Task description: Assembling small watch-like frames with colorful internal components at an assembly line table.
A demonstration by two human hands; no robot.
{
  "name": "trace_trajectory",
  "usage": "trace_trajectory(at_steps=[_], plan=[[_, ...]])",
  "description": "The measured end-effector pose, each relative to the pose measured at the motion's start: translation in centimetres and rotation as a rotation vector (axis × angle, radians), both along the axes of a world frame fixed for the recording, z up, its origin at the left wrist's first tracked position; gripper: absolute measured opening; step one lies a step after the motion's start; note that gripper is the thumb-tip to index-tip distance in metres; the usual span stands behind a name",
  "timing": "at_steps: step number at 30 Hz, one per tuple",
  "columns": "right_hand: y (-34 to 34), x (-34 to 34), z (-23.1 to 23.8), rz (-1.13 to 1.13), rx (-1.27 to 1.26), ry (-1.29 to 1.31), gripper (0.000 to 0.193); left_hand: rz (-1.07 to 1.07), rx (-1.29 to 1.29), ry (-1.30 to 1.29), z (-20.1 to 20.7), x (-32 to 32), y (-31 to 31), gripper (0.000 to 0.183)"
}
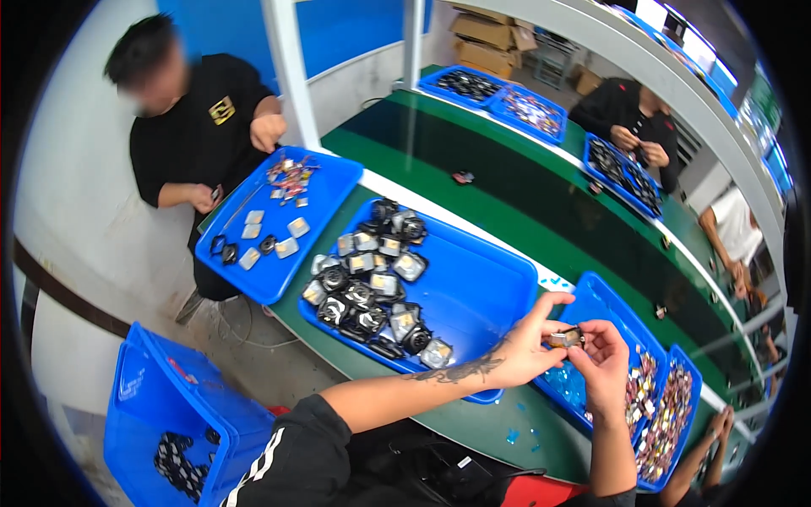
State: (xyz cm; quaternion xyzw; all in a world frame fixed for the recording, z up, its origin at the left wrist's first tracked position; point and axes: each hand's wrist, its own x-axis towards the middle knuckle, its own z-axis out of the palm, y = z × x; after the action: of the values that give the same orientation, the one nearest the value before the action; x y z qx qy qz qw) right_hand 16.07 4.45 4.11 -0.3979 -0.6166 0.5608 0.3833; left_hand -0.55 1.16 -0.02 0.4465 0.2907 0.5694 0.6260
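Between my two hands is a small black-rimmed device case (565, 338) with a silver and amber inside. The fingers of my left hand (534, 342) grip its left side, with the thumb raised above it. My right hand (601, 359) pinches its other side between thumb and fingers. Both hands are over the gap between two blue trays. Under and left of them, a large blue tray (481, 291) carries a pile of black round cases and silver-backed units (372, 283). A blue tray (596, 296) on the right holds blue film scraps (564, 384) and small parts.
Another blue tray (681, 372) of small colourful parts stands at the right. A blue bin (139, 397) with black pieces stands low on the left. Beyond the trays runs a green conveyor belt (405, 160) with scattered parts. A co-worker (220, 127) stands behind a blue tray (334, 182) at the left.
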Motion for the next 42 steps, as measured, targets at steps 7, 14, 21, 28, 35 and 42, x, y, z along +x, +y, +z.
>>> trace_trajectory(at_steps=[7, 14, 21, 28, 35, 42], plan=[[12.3, -1.3, -1.4, 0.019, 0.007, -0.071, 0.033, 0.569, 0.62, 0.55, 9.0, -7.1, -5.9, 0.021], [24.6, -4.0, -7.0, -0.155, 0.022, -0.401, 0.037, 0.713, 0.945, 0.779, 18.3, -9.4, -18.9, 0.022], [26.6, -1.6, -7.7, -0.227, 0.328, -0.877, 0.038, 0.715, 1.081, 0.557, 18.4, -11.5, -21.5, 0.012], [8.0, -16.7, -2.1, 0.368, 0.639, -0.565, 0.03, 0.439, 1.125, 0.421, 19.6, -12.4, -21.1, 0.012], [5.6, -22.9, -6.0, 0.435, 0.623, -0.623, 0.024, 1.05, 0.172, 0.799, 9.2, -14.4, -9.3, 0.034], [6.7, -22.6, -5.8, 0.317, 0.247, -0.321, 0.019, 1.225, 0.055, 1.103, 1.1, -17.3, -6.8, 0.051]])
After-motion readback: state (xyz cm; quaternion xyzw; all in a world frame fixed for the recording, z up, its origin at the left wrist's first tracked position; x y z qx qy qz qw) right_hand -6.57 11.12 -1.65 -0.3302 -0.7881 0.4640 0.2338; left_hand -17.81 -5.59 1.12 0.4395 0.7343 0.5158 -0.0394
